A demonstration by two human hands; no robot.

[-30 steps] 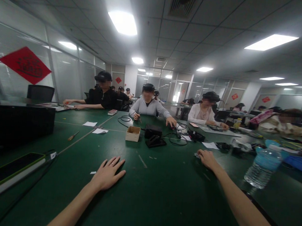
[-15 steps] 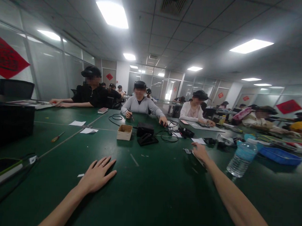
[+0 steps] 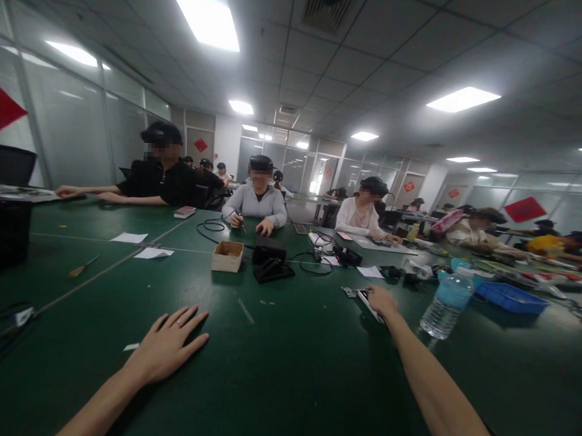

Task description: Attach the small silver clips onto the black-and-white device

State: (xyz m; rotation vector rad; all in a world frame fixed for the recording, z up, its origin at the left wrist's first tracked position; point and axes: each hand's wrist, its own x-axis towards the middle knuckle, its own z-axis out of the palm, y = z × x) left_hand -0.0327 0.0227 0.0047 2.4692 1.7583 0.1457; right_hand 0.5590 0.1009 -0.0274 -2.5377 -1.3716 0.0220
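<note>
While the left hand (image 3: 167, 344) lies palm down at the lower left of the frame, its grip spread wide on the green worktop (image 3: 274, 378), the right hand (image 3: 384, 302) reaches out right of centre to a slim white piece (image 3: 374, 310). Its bent fingers touch the upper end of that piece, but whether they pinch it or merely rest on it I cannot tell. A small metal part (image 3: 349, 292) lies just beside it, on the left. The step in hand looks like handling the piece down on the worktop rather than carrying it. From here, lifting it would call for thumb and fingers to close on both long edges; sliding it would need only light, even pressure, with care not to knock the metal part. A bottle (image 3: 445, 306) stands upright to the right of the hand, near enough to mind on any sideways sweep. Near the left hand is a paper scrap (image 3: 131, 347), apparently untouched.
</note>
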